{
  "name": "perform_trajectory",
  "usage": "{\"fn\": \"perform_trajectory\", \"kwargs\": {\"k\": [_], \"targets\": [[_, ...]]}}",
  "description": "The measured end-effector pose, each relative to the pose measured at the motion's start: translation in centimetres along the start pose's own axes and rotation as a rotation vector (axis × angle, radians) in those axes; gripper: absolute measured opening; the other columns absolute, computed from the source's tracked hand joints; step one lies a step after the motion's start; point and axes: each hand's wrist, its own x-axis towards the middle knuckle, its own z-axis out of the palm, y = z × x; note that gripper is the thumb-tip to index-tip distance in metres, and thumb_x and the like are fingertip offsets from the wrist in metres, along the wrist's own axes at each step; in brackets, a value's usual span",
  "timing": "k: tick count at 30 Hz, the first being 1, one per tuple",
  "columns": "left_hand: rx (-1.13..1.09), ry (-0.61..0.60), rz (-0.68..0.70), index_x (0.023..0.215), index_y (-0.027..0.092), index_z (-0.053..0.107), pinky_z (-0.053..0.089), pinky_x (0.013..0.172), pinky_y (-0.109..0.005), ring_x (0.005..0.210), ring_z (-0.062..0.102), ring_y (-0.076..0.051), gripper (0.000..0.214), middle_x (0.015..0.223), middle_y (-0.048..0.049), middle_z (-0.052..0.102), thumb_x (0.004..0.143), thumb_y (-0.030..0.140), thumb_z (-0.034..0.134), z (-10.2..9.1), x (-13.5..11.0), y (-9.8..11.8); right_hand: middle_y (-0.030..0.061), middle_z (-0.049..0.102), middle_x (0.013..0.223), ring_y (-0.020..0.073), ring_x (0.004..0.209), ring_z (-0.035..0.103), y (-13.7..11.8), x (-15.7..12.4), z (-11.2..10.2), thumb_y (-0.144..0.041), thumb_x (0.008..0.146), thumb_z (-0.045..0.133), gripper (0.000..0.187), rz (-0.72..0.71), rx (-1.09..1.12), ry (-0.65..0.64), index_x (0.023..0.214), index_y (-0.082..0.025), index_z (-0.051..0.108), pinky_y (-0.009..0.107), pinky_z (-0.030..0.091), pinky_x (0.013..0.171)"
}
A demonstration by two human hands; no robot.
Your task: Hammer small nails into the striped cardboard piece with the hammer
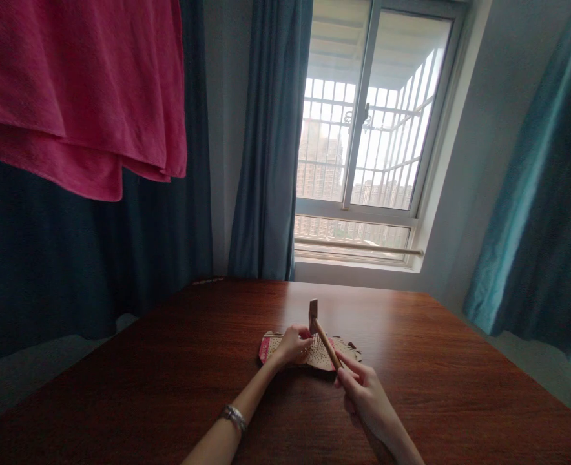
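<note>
My right hand (360, 387) is wrapped round the wooden handle of a hammer (328, 343), whose head is raised at the far end of the handle. Below the hammer lies a ragged piece of cardboard (321, 358), dotted with many small marks or holes and with a pink-red strip on its left side. Thin upright pins or nails (317, 337) seem to stand on it, partly behind the hammer. On the board's left part rests my left hand (292, 344), fingertips drawn together beside these thin pieces; whatever is pinched there is too small to make out.
A brown wood-grain table (169, 381) carries the cardboard. Behind it are a barred window (358, 161) and blue curtains (270, 142). A pink towel (82, 90) hangs at the upper left. My left wrist wears a bracelet (234, 416).
</note>
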Motion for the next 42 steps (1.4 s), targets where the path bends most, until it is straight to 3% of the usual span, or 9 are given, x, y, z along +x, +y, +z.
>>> {"fn": "perform_trajectory", "kwargs": {"k": [9,18,30,42], "targets": [[-0.004,0.040,0.092,0.074,0.011,0.066,0.040,0.061,-0.022,0.068,0.057,-0.015,0.023,0.072,-0.0049,0.066,0.069,0.028,0.053,0.2,-0.1,-0.1,-0.0016,0.053,0.065,0.0031,0.032,0.037,0.0,-0.1,0.0,-0.044,0.074,0.056,0.057,0.012,0.017,0.023,0.123,-0.017,0.048,0.015,0.025,0.024],[0.029,0.031,0.048,0.077,0.012,0.067,0.041,0.065,-0.022,0.072,0.058,-0.016,0.025,0.075,-0.0046,0.066,0.069,0.030,0.051,0.1,-0.2,0.1,-0.0017,0.052,0.066,0.0021,0.031,0.036,-0.5,-0.1,-0.5,-0.044,0.076,0.053,0.056,0.038,-0.002,0.016,0.125,-0.017,0.045,0.014,0.024,0.024],[0.041,0.040,0.093,0.075,0.012,0.066,0.040,0.065,-0.021,0.072,0.058,-0.016,0.023,0.074,-0.0035,0.067,0.069,0.028,0.051,0.1,-0.1,-0.4,-0.0021,0.051,0.067,0.0020,0.032,0.037,0.2,-0.3,-1.1,-0.043,0.079,0.052,0.052,0.012,0.027,0.013,0.124,-0.020,0.046,0.014,0.024,0.025],[0.081,0.044,0.079,0.075,0.015,0.066,0.040,0.066,-0.020,0.073,0.059,-0.015,0.019,0.075,-0.0015,0.067,0.070,0.024,0.051,0.0,-0.2,-0.3,-0.0019,0.052,0.069,0.0027,0.035,0.038,0.2,-0.5,-1.4,-0.041,0.079,0.051,0.053,0.023,0.041,0.093,0.127,-0.020,0.041,0.014,0.025,0.026]]}}
